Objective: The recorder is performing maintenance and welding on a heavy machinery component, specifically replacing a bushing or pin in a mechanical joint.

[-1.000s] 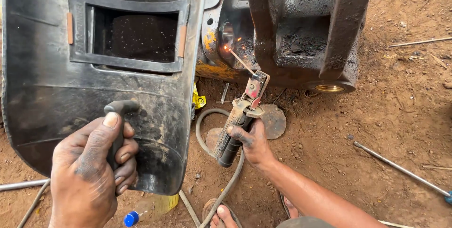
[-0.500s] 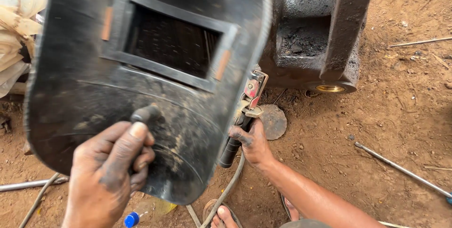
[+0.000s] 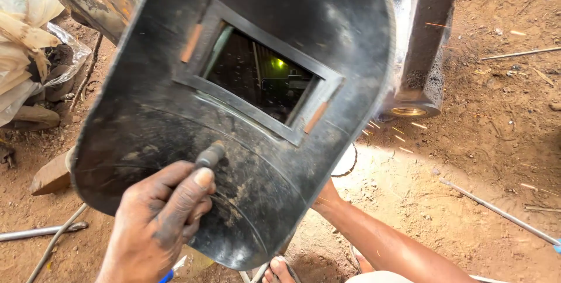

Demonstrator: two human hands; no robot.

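The left hand (image 3: 160, 224) has its grip pinched around the short handle (image 3: 209, 155) of a black welding shield (image 3: 234, 113), which tilts up and to the right from that grip, across the line of sight. The right hand is hidden behind the shield; only its forearm (image 3: 380, 239) shows, so its grip cannot be told. A green glow (image 3: 279, 63) shows through the dark window, with sparks (image 3: 403, 131) beside the metal casting (image 3: 426, 43).

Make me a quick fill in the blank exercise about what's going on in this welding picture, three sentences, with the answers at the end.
1. The left hand grips the handle of a black welding ____.
2. Through the shield's dark window a small glow shows, coloured ____.
3. The right hand is hidden behind the shield; only its ____ shows, at bottom right.

Missing words: shield; green; forearm
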